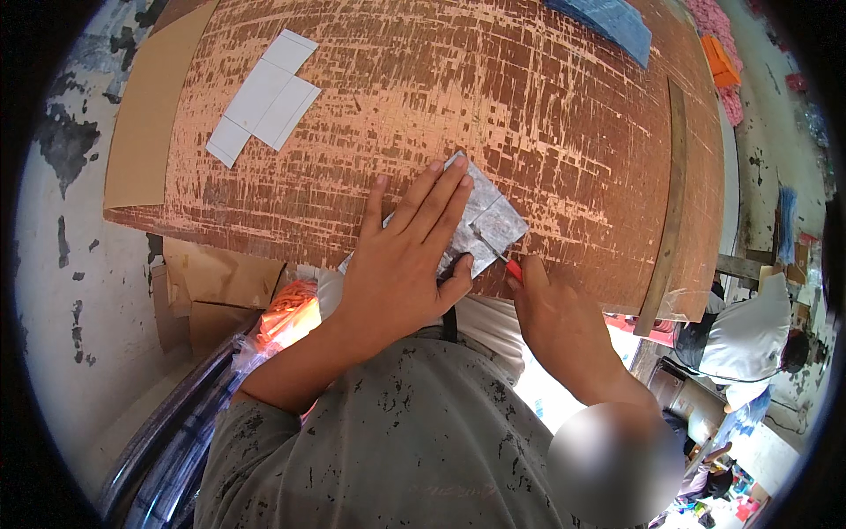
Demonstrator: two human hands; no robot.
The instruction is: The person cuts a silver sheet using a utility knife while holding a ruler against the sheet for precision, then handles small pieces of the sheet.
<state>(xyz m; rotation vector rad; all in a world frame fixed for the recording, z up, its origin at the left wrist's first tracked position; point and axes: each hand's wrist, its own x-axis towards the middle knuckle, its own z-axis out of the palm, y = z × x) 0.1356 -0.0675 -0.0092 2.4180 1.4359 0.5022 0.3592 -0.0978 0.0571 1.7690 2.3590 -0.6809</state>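
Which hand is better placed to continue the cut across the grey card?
Right: the right hand holds the red-handled knife with its blade on the grey card; the left hand lies flat, pinning it.

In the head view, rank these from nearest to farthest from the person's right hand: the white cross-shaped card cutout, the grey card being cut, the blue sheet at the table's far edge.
1. grey card, just beside the right hand, under the left hand.
2. blue sheet, far edge, upper right.
3. white cross-shaped cutout, far left on the table.
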